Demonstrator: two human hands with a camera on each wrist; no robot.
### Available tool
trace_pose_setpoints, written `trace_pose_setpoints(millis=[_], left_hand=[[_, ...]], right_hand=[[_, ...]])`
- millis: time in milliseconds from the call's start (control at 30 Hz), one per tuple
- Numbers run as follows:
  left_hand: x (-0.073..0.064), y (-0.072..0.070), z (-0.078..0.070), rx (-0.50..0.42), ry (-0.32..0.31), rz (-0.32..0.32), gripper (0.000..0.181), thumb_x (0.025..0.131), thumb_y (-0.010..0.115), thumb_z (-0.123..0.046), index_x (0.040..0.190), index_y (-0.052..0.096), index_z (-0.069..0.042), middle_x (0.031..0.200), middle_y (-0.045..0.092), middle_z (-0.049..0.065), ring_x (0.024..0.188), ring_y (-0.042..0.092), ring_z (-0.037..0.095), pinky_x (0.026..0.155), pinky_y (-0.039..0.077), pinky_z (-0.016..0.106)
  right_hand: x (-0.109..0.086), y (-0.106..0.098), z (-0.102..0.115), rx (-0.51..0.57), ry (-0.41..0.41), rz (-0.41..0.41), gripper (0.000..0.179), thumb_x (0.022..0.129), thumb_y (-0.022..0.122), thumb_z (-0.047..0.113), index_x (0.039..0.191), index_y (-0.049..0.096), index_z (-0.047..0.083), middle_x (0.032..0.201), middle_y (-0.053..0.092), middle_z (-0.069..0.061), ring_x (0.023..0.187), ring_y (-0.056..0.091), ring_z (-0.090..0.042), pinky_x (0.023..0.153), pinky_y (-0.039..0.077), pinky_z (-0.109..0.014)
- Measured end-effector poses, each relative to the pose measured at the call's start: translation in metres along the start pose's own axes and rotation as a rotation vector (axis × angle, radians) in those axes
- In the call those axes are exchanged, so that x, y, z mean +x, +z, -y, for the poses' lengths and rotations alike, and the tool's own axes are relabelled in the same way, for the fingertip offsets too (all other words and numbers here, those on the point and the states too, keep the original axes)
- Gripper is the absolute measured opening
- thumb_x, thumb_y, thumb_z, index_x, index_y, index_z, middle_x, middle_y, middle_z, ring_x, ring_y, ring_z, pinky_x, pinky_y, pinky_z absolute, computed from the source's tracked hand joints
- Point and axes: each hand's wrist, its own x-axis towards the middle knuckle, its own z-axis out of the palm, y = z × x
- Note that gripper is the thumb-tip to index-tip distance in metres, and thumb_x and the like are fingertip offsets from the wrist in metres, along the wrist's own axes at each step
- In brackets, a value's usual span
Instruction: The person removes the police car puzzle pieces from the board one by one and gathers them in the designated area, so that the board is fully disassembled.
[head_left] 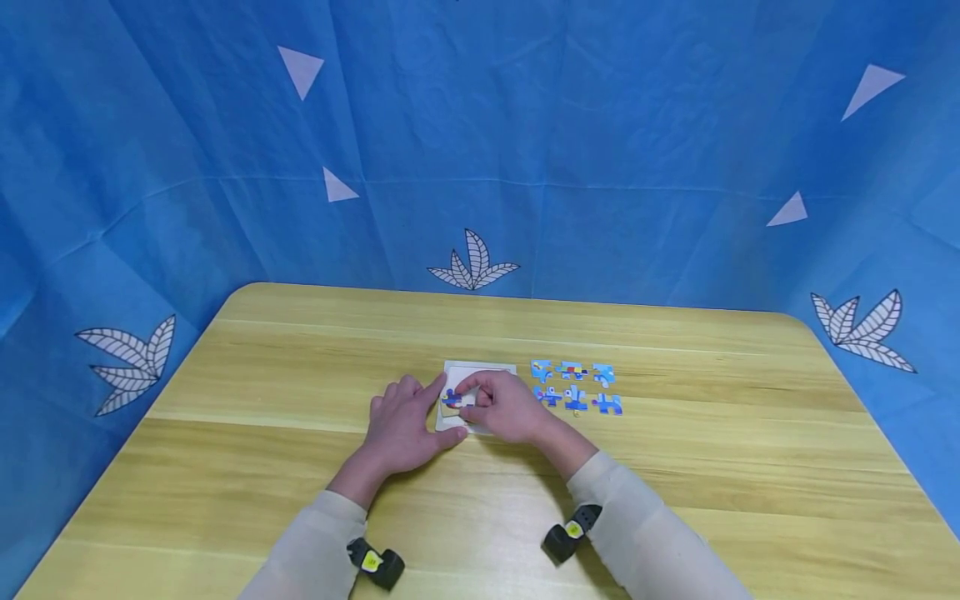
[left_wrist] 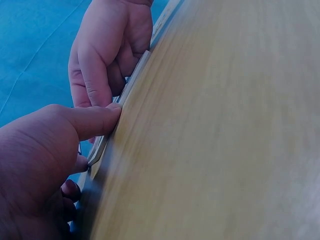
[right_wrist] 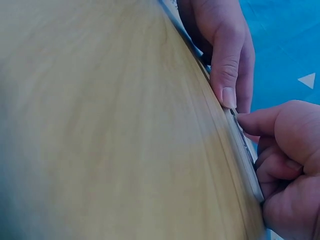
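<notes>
A white-framed puzzle board (head_left: 480,365) lies on the table between both hands. My left hand (head_left: 401,429) rests at its left side, thumb against the near edge and index finger along the left edge, fingers spread. The right hand (head_left: 506,408) is over the board with thumb and index finger curled, pinching a small puzzle piece (head_left: 470,406), mostly hidden by the fingers. Blue and tan printed pieces (head_left: 451,399) show in the board's left part. In the right wrist view, the board (right_wrist: 245,160) appears edge-on beneath the right fingers.
Right of the board, several loose blue jigsaw pieces (head_left: 576,397) lie in two rows. The light wooden table (head_left: 712,467) extends all around, and a blue curtain (head_left: 600,150) with white leaf and triangle prints hangs behind it.
</notes>
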Motion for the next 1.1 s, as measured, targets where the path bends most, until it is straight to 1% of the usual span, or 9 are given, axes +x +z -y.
trace_pose_setpoints(millis=[100,267,433,600,833,1100], left_hand=[[0.000,0.000,0.000,0.002,0.001,0.002,0.090,0.083,0.072,-0.058,0.154,0.040,-0.013,0.095,0.038,0.001,0.088,0.035,0.022,0.075,0.024,0.040],[0.001,0.000,-0.001,0.003,0.001,0.006,0.090,0.083,0.072,-0.059,0.155,0.039,-0.014,0.097,0.039,0.001,0.089,0.035,0.021,0.075,0.024,0.041],[0.000,-0.001,-0.002,0.006,0.002,0.007,0.091,0.083,0.072,-0.059,0.155,0.039,-0.014,0.100,0.041,0.002,0.090,0.036,0.021,0.076,0.025,0.041],[-0.001,0.000,-0.002,0.009,-0.006,0.003,0.092,0.082,0.072,-0.059,0.155,0.039,-0.014,0.103,0.043,0.003,0.092,0.037,0.022,0.077,0.026,0.041],[0.000,0.000,-0.002,0.016,-0.013,0.001,0.092,0.082,0.074,-0.058,0.155,0.040,-0.013,0.106,0.044,0.005,0.094,0.038,0.023,0.078,0.027,0.042],[0.001,0.002,-0.001,0.009,-0.020,0.002,0.092,0.081,0.073,-0.059,0.155,0.040,-0.014,0.105,0.044,0.004,0.095,0.037,0.023,0.080,0.026,0.041]], right_hand=[[-0.001,0.000,-0.001,0.028,-0.018,-0.007,0.020,0.092,0.072,0.010,0.112,0.070,0.007,0.057,0.040,0.005,0.050,0.037,-0.010,0.056,0.034,-0.027],[-0.004,-0.001,-0.003,0.037,-0.054,-0.043,0.023,0.094,0.071,0.012,0.116,0.070,0.008,0.057,0.037,0.006,0.050,0.034,-0.009,0.057,0.034,-0.027],[-0.012,-0.004,-0.005,0.061,-0.075,-0.064,0.024,0.094,0.071,0.013,0.117,0.069,0.008,0.059,0.036,0.006,0.052,0.033,-0.009,0.057,0.033,-0.027],[-0.025,-0.010,-0.008,0.087,-0.068,-0.083,0.023,0.094,0.071,0.012,0.116,0.069,0.009,0.059,0.034,0.005,0.051,0.031,-0.011,0.059,0.034,-0.029],[-0.046,-0.020,-0.014,0.079,-0.029,-0.106,0.022,0.094,0.071,0.012,0.115,0.069,0.010,0.059,0.035,0.005,0.052,0.033,-0.011,0.059,0.036,-0.027],[-0.073,-0.033,-0.025,0.001,-0.064,-0.148,0.023,0.092,0.072,0.011,0.115,0.069,0.008,0.059,0.033,0.009,0.053,0.032,-0.006,0.064,0.040,-0.030]])
